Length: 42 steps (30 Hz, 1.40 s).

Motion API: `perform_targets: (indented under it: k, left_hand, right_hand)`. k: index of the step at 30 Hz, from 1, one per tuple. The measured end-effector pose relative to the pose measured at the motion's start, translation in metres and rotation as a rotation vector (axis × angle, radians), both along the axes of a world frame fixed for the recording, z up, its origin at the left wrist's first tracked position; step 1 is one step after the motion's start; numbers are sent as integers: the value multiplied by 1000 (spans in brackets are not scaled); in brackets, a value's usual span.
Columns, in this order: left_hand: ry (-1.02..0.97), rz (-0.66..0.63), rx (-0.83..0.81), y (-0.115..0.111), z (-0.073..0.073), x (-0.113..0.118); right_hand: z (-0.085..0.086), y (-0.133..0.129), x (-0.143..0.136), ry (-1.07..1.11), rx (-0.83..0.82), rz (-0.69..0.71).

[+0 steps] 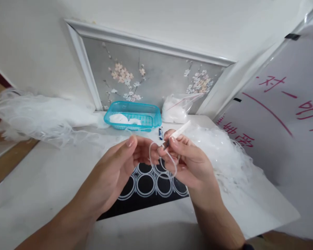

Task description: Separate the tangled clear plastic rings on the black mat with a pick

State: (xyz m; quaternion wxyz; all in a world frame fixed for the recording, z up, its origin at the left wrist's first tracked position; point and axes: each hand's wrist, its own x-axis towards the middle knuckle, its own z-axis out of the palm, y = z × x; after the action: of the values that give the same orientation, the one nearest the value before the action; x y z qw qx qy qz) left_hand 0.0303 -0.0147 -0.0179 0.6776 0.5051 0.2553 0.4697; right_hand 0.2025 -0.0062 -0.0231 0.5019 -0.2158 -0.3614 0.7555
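My right hand (pixel 190 156) is closed, its thumb and fingers pinching a slim tool with a white shaft (pixel 181 130) and a short dark grey end (pixel 166 144). A thin translucent white ring (pixel 175 170) hangs at the right fingertips, close to the tool's grey end. Beside it, my left hand (pixel 125 159) is open, thumb raised apart from the loosely curved fingers; its fingertips are behind the ring's left side. Whether they touch the ring, I cannot tell. Below both hands lies a black mat (pixel 114 209) with rows of white ring outlines or rings (pixel 145 185).
A turquoise basket (pixel 158 119) holding white pieces stands at the back, beside a clear bag (pixel 176 109) of white material. Heaps of translucent rings lie left (pixel 54 116) and right (pixel 221 152). A whiteboard (pixel 289 166) with red writing borders the right side.
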Motion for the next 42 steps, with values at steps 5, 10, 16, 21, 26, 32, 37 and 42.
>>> perform_targets:
  k: [5, 10, 16, 21, 26, 32, 37, 42]
  left_hand:
    - [-102, -3, -110, -11, 14, -11]
    - [-222, -41, -214, -22, 20, -20]
    - [-217, 97, -235, -26, 16, -20]
    - [-219, 117, -207, -26, 16, -23]
    - [-274, 202, -155, -25, 16, -28]
    - [-250, 228, -150, -25, 17, -31]
    - [-201, 207, -158, -29, 18, -28]
    - [-174, 160, -139, -33, 15, -29]
  right_hand:
    - [5, -1, 4, -65, 17, -58]
    - [8, -6, 8, -101, 67, -121]
    - [11, -11, 5, -88, 69, -134]
    - [13, -15, 4, -88, 94, -128]
    - [12, -16, 5, -103, 134, -136]
    - [11, -17, 5, -143, 178, -148]
    - [5, -15, 5, -175, 151, -144]
    - [0, -17, -2, -187, 165, -75]
